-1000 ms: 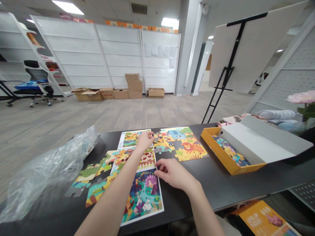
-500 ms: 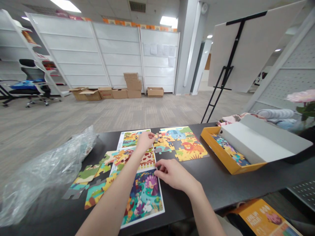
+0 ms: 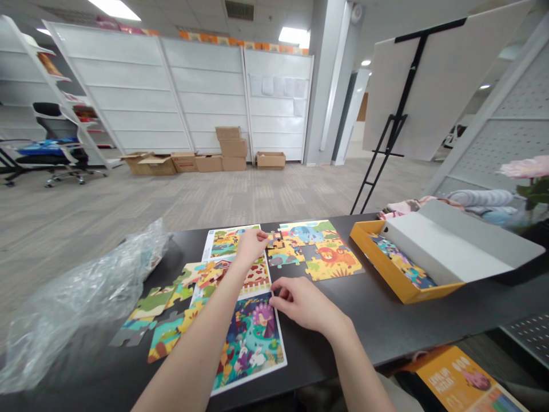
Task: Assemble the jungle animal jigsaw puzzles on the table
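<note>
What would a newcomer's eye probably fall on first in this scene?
Probably the bright, partly joined puzzle toward the far edge of the black table, with the left hand by its left side and the right hand nearer the viewer. Next might come the open yellow box to the right and the crumpled clear bag to the left.

The left hand (image 3: 252,246) is held over a picture sheet (image 3: 259,337), fingertips beside a partly joined jigsaw puzzle (image 3: 332,260); the right hand (image 3: 306,303) is held at the sheet's right edge. More jigsaw pieces (image 3: 165,335) are spread leftward; an open puzzle box (image 3: 377,266) is set rightward on the bench (image 3: 364,335).
</note>
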`<state>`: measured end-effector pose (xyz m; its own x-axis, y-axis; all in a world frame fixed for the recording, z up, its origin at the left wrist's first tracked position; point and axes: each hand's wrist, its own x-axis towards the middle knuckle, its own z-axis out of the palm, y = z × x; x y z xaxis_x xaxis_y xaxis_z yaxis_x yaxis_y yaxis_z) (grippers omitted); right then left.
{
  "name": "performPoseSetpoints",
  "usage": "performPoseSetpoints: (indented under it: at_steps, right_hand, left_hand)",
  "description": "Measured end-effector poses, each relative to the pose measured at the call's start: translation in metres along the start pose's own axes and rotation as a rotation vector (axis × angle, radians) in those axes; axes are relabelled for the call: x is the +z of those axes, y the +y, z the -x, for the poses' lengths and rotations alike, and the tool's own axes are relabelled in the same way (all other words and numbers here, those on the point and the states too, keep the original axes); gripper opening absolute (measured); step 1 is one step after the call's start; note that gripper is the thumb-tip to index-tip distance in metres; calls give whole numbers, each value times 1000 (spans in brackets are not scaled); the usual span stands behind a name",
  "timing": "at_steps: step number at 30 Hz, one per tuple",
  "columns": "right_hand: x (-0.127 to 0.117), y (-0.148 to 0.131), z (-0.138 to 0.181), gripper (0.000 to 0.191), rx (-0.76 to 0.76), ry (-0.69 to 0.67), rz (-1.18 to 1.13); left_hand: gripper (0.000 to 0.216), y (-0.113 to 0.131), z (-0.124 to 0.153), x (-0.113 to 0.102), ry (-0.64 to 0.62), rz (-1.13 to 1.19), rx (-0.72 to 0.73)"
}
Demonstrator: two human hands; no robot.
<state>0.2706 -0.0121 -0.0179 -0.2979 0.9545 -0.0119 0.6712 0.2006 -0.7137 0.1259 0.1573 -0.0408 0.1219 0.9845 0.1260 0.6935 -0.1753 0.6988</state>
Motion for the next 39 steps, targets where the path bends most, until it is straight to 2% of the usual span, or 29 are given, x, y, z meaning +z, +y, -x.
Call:
performPoseSetpoints:
  at_steps: [17, 23, 29, 33, 39]
  right_hand:
    - [3, 5, 0, 22, -12, 2, -13]
    - [3, 5, 0, 22, -2, -4, -11]
    - [1, 2, 0, 22, -6, -10, -12]
    - [0, 1, 0, 23, 4, -19, -10]
    - [0, 1, -2, 22, -4, -14, 33]
  left_hand:
    - [6, -6, -2, 5, -8, 32, 38]
    - [8, -9, -5, 5, 0, 144, -16]
    - [12, -8, -5, 4, -3, 351, -57]
    - [24, -2, -2, -8, 3, 448, -70]
    - [32, 2, 5, -45, 50, 421, -32]
